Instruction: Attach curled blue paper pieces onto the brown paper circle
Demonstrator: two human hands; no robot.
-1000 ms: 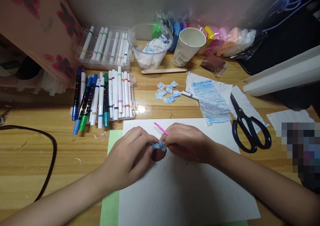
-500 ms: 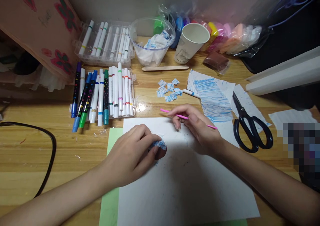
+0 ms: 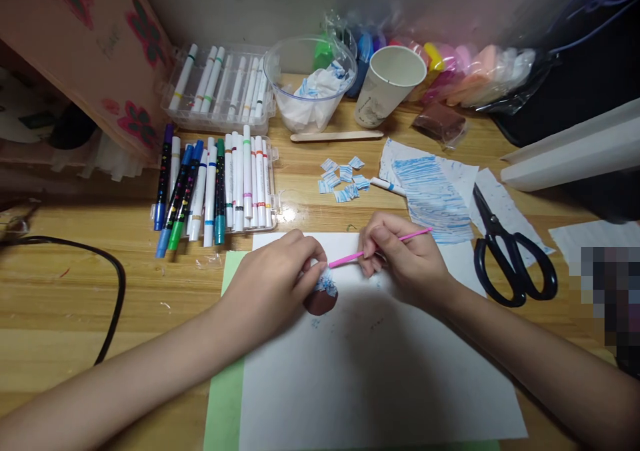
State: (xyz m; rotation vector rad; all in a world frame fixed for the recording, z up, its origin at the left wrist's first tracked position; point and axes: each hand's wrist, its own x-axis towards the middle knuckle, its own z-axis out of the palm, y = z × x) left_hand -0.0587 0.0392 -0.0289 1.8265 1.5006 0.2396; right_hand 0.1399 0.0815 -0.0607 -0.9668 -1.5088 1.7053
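Observation:
My left hand [image 3: 283, 274] is closed around a small brown lump [image 3: 321, 302], perhaps clay, with blue-and-white paper bits [image 3: 327, 282] covering its upper side. Part of the lump is hidden by my fingers. In my right hand [image 3: 400, 251] I pinch a thin pink stick [image 3: 345, 259], whose left end meets the paper bits by my left fingertips. Both hands are over a white sheet [image 3: 380, 384] with small blue specks, lying on green paper [image 3: 223, 398]. Beyond them, several small blue-striped paper squares [image 3: 346, 173] lie on the wooden table.
Markers [image 3: 247, 171] fill a case at the left. A clear bowl [image 3: 310, 104] of paper, a paper cup [image 3: 390, 84] and a wooden stick [image 3: 337, 136] stand or lie at the back. Black-handled scissors [image 3: 515, 264] and a blue-coloured paper piece [image 3: 433, 198] lie at the right.
The pink stick has tilted, its left end now lowered onto the paper bits. My right fingers have curled in more. More of the brown lump shows below my left hand.

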